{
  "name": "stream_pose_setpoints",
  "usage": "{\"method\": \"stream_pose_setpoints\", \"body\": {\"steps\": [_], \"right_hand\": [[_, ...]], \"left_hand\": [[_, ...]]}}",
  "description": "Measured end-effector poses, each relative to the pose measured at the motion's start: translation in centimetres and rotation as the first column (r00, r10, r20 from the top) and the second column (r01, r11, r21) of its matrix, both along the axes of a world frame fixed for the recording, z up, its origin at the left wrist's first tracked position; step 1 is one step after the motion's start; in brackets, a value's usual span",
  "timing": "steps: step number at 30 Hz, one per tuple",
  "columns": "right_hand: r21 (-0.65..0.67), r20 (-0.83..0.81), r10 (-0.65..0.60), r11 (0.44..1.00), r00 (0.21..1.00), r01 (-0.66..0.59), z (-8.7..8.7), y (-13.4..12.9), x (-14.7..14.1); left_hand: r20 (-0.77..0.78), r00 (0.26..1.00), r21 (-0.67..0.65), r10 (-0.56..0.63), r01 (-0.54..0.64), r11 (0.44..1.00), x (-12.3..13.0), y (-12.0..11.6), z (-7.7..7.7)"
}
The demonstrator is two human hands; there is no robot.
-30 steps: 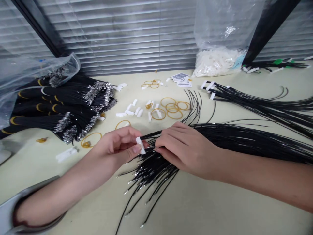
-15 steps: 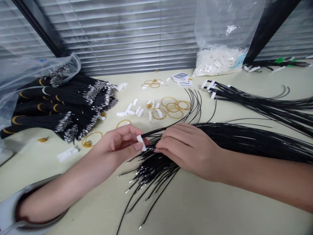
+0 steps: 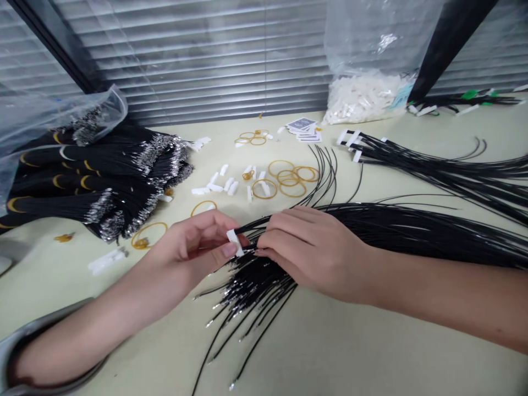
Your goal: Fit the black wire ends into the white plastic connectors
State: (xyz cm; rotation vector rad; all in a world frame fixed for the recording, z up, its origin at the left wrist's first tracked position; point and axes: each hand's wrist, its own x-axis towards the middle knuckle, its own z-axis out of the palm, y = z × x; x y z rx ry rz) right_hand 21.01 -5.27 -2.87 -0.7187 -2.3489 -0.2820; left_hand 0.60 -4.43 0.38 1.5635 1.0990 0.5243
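A small white connector [image 3: 235, 242] is pinched between the thumb and fingers of my left hand [image 3: 202, 242], with black wires running into it from the right. Close beside it, my right hand [image 3: 309, 247] is closed with its fingertips pressed together at a thin black wire near the connector. Beneath both hands lies a large bundle of black wires [image 3: 396, 228]. Their silvery crimped ends [image 3: 235, 297] fan out toward the lower left. The exact grip of my right fingertips is partly hidden.
Black wire bundles with metal tips [image 3: 136, 170] lie at the left. Loose white connectors [image 3: 231, 187] and yellow rubber bands [image 3: 292, 190] are behind my hands. Cards [image 3: 303, 126] and a bag of white parts [image 3: 363, 99] stand farther back. Wires with white connectors [image 3: 412, 159] extend right.
The whole view has shifted slightly, so things appear a little farther left. Both hands keep nearly the same pose around the connector and wires.
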Motion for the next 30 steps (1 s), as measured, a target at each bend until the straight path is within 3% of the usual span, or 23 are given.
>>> {"method": "stream_pose_setpoints", "body": {"steps": [16,30], "right_hand": [[0.086,0.044,-0.006,0.996,0.999,0.002,0.06,-0.12,0.04],[0.051,-0.057,0.060,0.997,0.997,-0.057,0.02,-0.16,-0.01]], "left_hand": [[-0.010,1.000,0.042,0.013,-0.013,0.999,-0.06,0.30,-0.68],[0.088,0.995,-0.065,0.046,-0.040,0.997,-0.14,0.01,-0.59]]}}
